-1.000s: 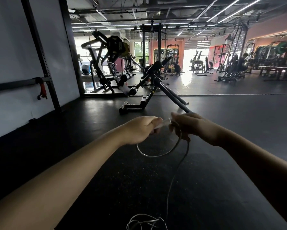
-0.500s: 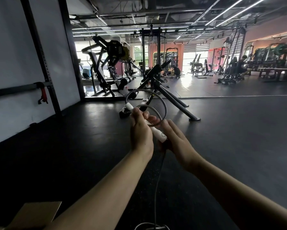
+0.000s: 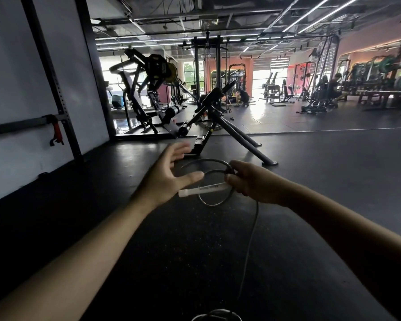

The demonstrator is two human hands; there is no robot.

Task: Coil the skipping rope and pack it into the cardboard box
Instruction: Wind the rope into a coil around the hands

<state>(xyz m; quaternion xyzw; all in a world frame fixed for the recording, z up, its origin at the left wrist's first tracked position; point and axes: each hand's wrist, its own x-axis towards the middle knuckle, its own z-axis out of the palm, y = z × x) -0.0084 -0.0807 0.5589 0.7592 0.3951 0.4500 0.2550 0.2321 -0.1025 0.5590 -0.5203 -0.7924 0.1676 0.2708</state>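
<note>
My right hand (image 3: 252, 183) grips the skipping rope, pinching one end of its white handle (image 3: 203, 189) together with two small grey loops of rope (image 3: 214, 162). The handle lies level and points left toward my left hand (image 3: 164, 179), whose fingers are spread; its thumb is near the handle's free end, touching or just short of it. From my right hand the rope (image 3: 250, 242) hangs down to a loose pile (image 3: 216, 316) on the dark floor at the bottom edge. The cardboard box is out of view.
A black angled bench frame (image 3: 220, 126) stands on the floor just beyond my hands. A rack upright with a red hook (image 3: 55, 130) lines the white wall at left. More gym machines and people fill the background.
My left hand let go of the handle and opened. My right hand now holds the handle and loops, which turned from tilted upright to level. The view tilted; the cardboard corner dropped out of sight.
</note>
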